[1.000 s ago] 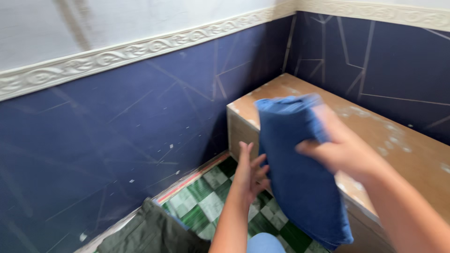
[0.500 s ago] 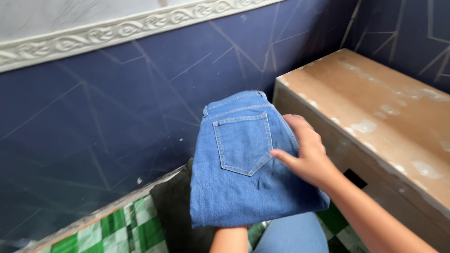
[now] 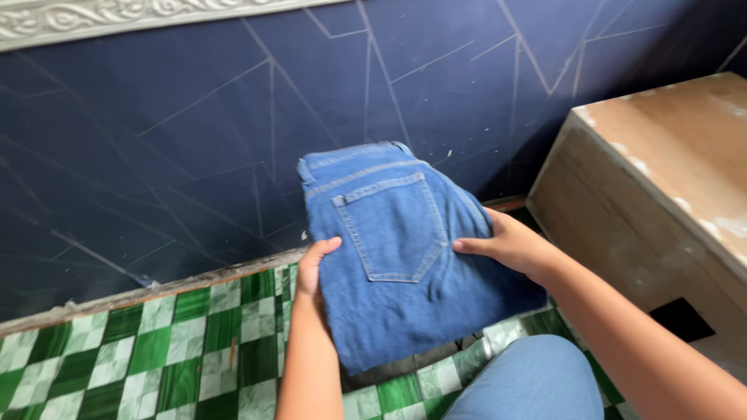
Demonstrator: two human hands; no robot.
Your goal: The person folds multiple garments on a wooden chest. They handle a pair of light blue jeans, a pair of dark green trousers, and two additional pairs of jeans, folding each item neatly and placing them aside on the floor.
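Two hands carry the load: my left hand (image 3: 313, 268) grips the left edge of the folded blue jeans (image 3: 401, 253), thumb on top, and my right hand (image 3: 510, 247) clasps the right edge. The jeans are held in the air above the green checkered floor (image 3: 156, 342), in front of the dark blue wall (image 3: 194, 140). Keep both grips level so the folds stay stacked. Long axis runs away from me; waistband points toward the wall, back pocket up.
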